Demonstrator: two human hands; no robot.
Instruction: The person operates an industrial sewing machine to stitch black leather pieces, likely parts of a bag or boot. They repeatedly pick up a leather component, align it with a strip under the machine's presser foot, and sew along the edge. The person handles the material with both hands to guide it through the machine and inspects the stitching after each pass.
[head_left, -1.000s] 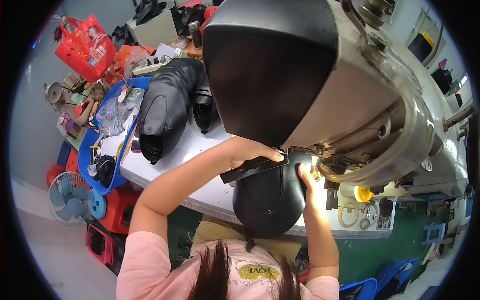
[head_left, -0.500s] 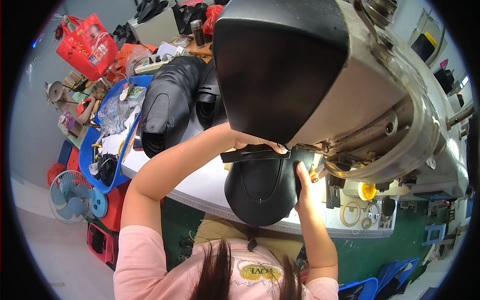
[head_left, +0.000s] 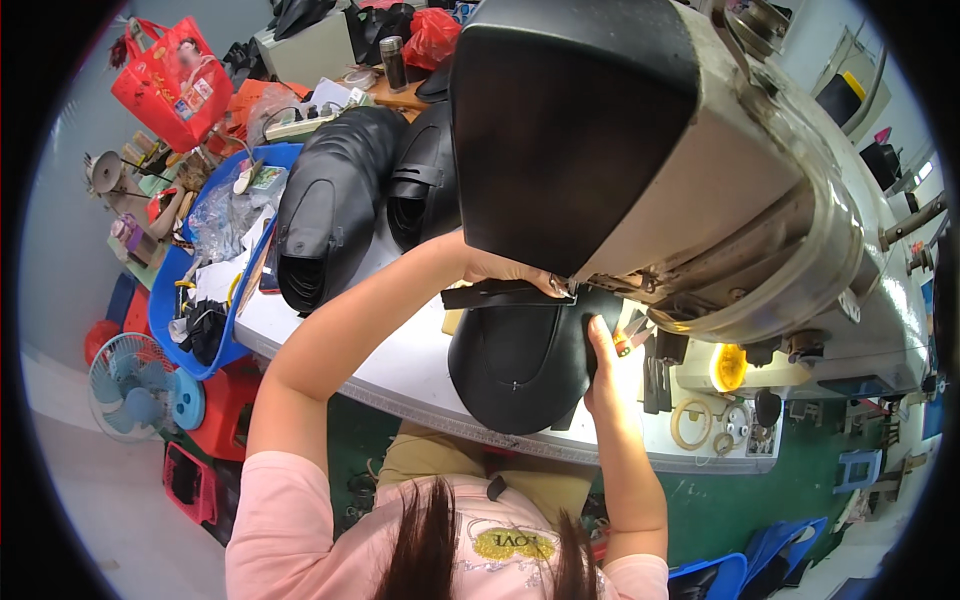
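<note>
A black leather shoe upper [head_left: 515,375] lies on the white table beneath the head of a sewing machine [head_left: 575,130]. My left hand [head_left: 512,270] reaches in from the left, its fingers closed on a narrow black strap [head_left: 485,294] laid across the upper close to the needle area. The machine head partly hides those fingertips. At the right side of the upper is my right hand [head_left: 604,362], thumb on top and the other fingers hidden beneath the edge. Small thread snips [head_left: 627,343] show beside that thumb; I cannot tell whether the hand holds them.
Stacked black uppers [head_left: 335,205] stand on the left of the white table [head_left: 385,375], with another strapped stack [head_left: 420,185] beside them. Farther left are a blue bin [head_left: 168,320] and a fan [head_left: 130,385]. Tape rings [head_left: 691,425] lie at the right.
The upper has shifted slightly away from me under the machine head, with both hands still on it. The whole view has turned a little.
</note>
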